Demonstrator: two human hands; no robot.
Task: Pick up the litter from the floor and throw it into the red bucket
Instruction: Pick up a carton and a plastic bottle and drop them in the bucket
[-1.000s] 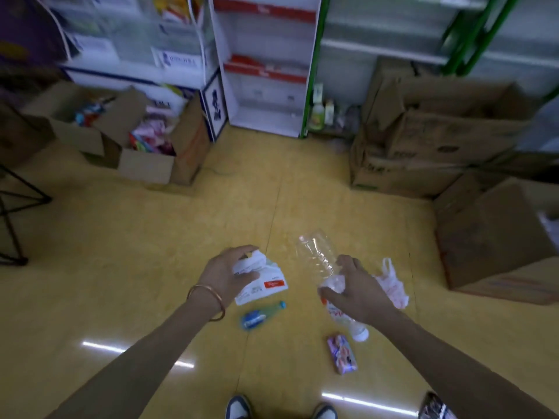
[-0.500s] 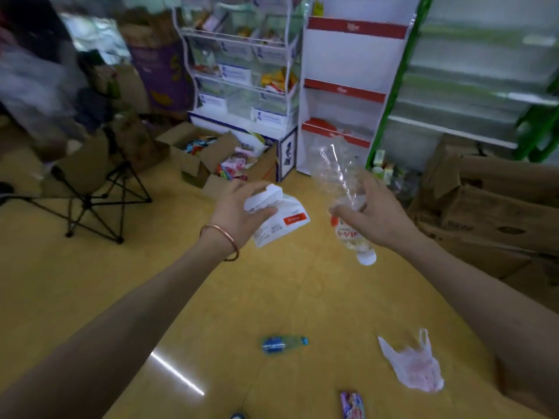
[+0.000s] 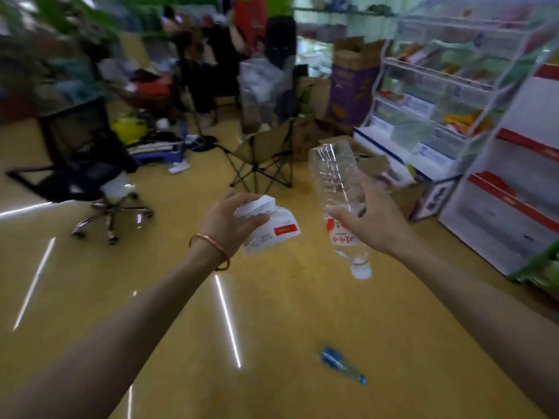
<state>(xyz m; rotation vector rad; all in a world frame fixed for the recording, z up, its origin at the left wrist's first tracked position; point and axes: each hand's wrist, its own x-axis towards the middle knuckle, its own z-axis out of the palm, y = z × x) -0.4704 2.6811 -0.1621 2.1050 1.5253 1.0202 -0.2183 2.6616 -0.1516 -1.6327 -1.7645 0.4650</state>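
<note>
Head view: two hands carry litter above a yellow shop floor [image 3: 272, 313].
With a bangle [image 3: 211, 246] at its wrist, the left hand [image 3: 230, 219] clenches a crumpled white wrapper [image 3: 269, 234]. The right hand [image 3: 372, 222] grasps a clear plastic bottle [image 3: 338, 189] around its middle, cap end tilted down. A small blue bottle [image 3: 341, 365] lies on the floor between the arms, well apart from both hands.

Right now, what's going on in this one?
A person is collecting litter. The left grip holds a crumpled white paper wrapper with a red label; the right grip holds a clear empty plastic bottle, cap down. A small blue plastic bottle lies on the yellow floor. I cannot make out a red bucket in the blurred background.
</note>
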